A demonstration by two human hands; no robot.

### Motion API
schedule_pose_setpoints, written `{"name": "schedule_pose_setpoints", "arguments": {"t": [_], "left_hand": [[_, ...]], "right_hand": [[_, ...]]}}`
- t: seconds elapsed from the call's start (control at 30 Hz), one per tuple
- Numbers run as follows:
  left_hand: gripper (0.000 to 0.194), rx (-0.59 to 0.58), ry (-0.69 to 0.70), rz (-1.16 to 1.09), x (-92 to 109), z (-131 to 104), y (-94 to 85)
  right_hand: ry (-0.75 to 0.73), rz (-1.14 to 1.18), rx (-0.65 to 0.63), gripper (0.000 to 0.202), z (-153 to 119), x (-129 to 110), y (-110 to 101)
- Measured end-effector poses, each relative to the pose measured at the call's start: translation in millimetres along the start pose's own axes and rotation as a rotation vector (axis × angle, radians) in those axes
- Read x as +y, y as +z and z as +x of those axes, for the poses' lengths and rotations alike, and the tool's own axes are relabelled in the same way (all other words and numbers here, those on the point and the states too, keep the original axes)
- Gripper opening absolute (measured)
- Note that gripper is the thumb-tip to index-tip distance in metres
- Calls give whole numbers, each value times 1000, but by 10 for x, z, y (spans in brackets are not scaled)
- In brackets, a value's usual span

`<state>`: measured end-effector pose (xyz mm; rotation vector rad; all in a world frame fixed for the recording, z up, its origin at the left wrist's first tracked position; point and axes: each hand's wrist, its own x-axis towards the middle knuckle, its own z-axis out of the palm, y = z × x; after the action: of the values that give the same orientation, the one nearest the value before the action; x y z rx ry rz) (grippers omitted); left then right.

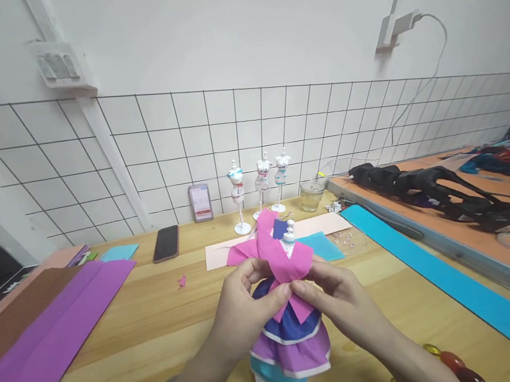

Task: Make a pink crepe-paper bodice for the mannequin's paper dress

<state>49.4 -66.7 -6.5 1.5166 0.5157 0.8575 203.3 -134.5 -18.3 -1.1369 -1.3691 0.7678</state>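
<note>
A small dress form point(288, 232) on a white round base wears a tiered skirt point(305, 347) in dark blue, purple and turquoise with white edging. Pink paper point(291, 264) wraps around its upper part, crossed at the front, with two tails hanging over the skirt. My left hand point(249, 306) pinches the pink paper at the waist from the left, thumb in front and fingers behind. From the right, my right hand point(338, 291) pinches it too, its thumb tip meeting the left one. The fingertips behind the form are hidden.
Three small dress forms point(237, 194) stand by the wall near a propped phone point(201, 202) and a glass point(312, 196). A dark phone point(166, 243) lies left of them. Purple sheets point(61, 321) lie left, a blue strip point(445, 276) right, beside an orange board point(470, 246).
</note>
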Motion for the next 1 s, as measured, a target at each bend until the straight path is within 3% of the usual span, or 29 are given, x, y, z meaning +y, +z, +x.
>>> {"name": "schedule_pose_setpoints", "arguments": {"t": [0.2, 0.37, 0.53, 0.7, 1.0], "left_hand": [[23, -5, -2, -4, -27, -6, -8], [36, 18, -80, -27, -52, -43, -6], [51, -1, -73, -64, -35, -33, 4], [29, -59, 7, -11, -5, -8, -28], [31, -106, 54, 37, 28, 3, -107]], "right_hand": [[61, 177, -22, 20, 10, 9, 50], [79, 174, 7, 19, -15, 21, 69], [46, 135, 17, 15, -13, 26, 54], [51, 130, -14, 21, -10, -2, 48], [13, 114, -36, 23, 14, -3, 54]]}}
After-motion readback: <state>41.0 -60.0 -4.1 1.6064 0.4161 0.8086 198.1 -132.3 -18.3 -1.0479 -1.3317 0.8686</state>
